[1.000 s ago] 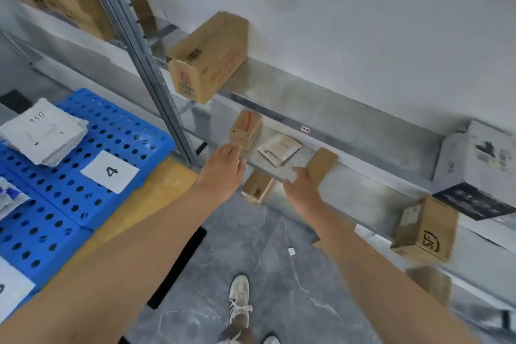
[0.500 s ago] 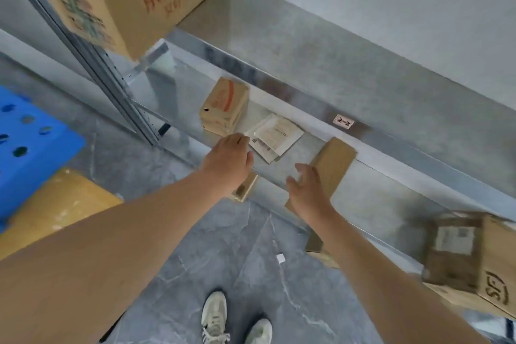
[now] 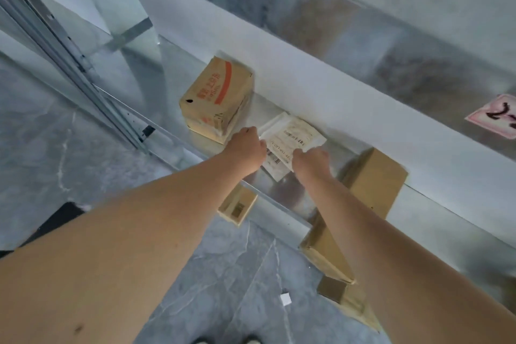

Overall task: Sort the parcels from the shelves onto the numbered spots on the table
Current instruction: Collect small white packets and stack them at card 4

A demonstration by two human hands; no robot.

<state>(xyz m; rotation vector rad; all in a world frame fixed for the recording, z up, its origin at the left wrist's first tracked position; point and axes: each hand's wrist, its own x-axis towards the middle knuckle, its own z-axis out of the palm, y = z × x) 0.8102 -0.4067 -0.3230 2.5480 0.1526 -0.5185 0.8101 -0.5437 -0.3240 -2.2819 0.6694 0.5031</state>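
Both hands are on a flat white mailer pouch with a printed label (image 3: 293,135): the left hand (image 3: 245,148) curls round its left edge, the right hand (image 3: 311,160) pinches its near edge. It lies on the grey metal shelf (image 3: 279,193), between them, so lifting, carrying and placing all remain, I judge. A brown orange-striped cardboard box (image 3: 217,98) stands just left; a plain brown cardboard box (image 3: 374,179) lies right.

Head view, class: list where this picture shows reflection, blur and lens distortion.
Head view: the shiny grey metal shelf edge mirrors brown smears; head view: the pink paper number tag at the right border is blurred; head view: the wide lens swells the left forearm near the bottom, while the label on the white flat mailer is partly legible.
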